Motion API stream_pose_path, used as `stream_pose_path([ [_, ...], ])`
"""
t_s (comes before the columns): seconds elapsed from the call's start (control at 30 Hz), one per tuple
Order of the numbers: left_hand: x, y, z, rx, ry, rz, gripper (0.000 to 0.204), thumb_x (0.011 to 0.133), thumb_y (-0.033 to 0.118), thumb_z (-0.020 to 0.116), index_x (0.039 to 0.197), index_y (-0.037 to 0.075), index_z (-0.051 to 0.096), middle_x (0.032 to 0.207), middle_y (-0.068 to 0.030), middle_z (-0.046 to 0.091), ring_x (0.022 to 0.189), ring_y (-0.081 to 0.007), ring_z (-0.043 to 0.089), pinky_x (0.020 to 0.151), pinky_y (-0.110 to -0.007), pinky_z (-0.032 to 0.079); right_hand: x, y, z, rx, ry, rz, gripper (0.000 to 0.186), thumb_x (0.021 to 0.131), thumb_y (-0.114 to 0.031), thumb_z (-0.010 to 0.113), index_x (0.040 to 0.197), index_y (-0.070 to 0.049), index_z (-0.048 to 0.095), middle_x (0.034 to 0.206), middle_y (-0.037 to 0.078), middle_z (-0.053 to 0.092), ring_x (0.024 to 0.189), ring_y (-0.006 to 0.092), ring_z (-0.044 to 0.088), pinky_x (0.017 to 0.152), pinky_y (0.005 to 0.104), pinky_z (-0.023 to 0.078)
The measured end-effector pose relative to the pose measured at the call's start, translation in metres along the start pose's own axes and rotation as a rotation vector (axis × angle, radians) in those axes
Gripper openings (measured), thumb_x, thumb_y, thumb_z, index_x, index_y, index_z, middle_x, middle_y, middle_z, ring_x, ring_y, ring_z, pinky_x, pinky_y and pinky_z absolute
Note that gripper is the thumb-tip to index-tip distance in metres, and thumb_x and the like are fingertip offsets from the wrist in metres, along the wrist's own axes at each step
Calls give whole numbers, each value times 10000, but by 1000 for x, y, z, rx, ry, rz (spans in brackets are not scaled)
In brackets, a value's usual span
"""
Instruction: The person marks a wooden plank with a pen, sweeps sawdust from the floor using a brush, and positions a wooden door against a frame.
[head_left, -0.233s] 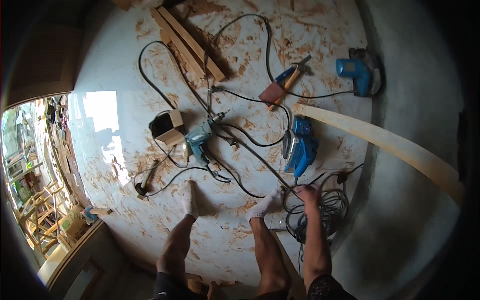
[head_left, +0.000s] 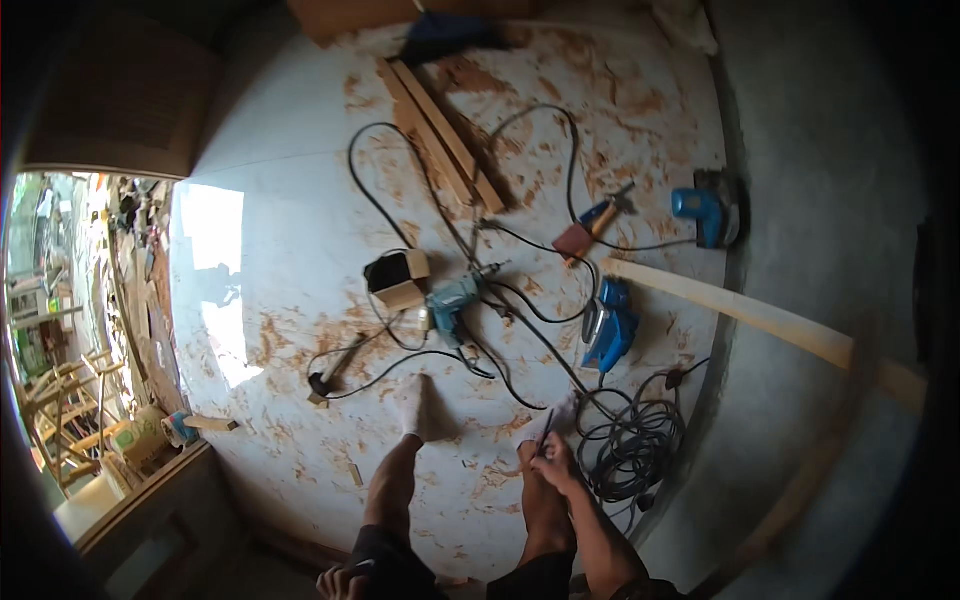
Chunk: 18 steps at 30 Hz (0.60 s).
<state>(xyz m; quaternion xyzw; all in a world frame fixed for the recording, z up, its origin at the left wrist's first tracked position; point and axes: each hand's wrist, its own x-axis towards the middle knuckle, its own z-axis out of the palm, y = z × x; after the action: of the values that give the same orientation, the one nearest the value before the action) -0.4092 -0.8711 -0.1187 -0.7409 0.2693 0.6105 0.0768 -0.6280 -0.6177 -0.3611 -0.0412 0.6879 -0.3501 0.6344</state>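
Note:
My right hand is closed on a thin, dark, pencil-like item, over my right leg and left of a black cable coil. My left hand shows only curled fingers at the lower edge, beside my dark shorts; what they hold is hidden. Above my feet lie a teal drill, an open cardboard box, a blue electric planer and tangled cables. A red-brown block rests by a wooden-handled tool.
Two wooden boards lie at the back. A blue power tool stands at right. A pale strip crosses toward the grey concrete, under a blurred dark strip. At left, an opening shows piled wood.
The view has shifted. My right hand has moved down-left from the cables and holds the thin item. My left hand's fingers and a blurred long strip at right have come into view.

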Motion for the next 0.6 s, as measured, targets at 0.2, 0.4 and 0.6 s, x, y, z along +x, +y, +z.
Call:
stream_pose_path([
  [0.2, -124, -78, -124, 829, 149, 958, 554, 885, 252, 611, 1393, 107, 446, 1388, -200, 402, 1279, -447, 357, 1066, -596, 281, -162, -196, 161, -631, -576, -60, 240, 900, -108, 619, 1096, 4, 537, 882, 141, 702, 828, 248, 715, 727, 373, 536],
  [0.4, -148, -60, -160, 1070, -229, 986, 442, 894, 217, 569, 1328, 151, 523, 1179, -138, 613, 1171, -362, 543, 1031, -535, 359, -263, -283, 239, -1073, -537, -734, 220, 830, -97, 537, 1032, -22, 586, 955, 224, 653, 929, 419, 644, 747, 495, 510],
  [0.6, -214, -72, -186, 667, -112, 1064, 215, 931, 173, 449, 1012, 33, 590, 936, -230, 666, 869, -425, 646, 764, -499, 507, -310, -282, 243, -1465, -472, -1412, 198, 873, -154, 550, 1026, -30, 573, 843, 184, 601, 759, 299, 651, 613, 353, 518],
])
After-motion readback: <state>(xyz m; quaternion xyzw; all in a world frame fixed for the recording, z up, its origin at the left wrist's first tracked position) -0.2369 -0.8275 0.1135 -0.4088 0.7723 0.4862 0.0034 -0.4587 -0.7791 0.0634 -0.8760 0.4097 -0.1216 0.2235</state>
